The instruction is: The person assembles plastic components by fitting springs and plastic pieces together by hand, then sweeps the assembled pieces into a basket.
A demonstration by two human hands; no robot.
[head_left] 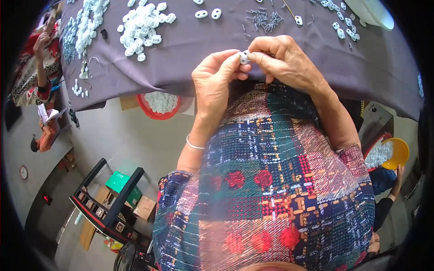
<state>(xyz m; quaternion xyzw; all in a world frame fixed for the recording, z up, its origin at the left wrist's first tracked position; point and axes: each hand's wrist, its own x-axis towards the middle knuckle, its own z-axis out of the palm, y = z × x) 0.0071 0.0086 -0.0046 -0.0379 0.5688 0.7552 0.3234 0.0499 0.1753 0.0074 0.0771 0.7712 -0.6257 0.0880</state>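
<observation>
Between my two hands, just over the table's near edge, is a small white two-holed plastic piece, shaped like a cord lock. My left hand pinches it from the left with thumb and fingers. From the right, the bent fingertips of my right hand press against the same piece. My fingers hide part of it. Beyond my hands lies a heap of small metal springs. A thin stick with a white piece at its tip rests beside the springs. Two loose white pieces lie left of them.
A large pile of white pieces covers the table's left part, with further piles at the far left. A pale bowl stands far right. Below the edge is a red basin of pieces. People sit at both sides; one holds a yellow bowl.
</observation>
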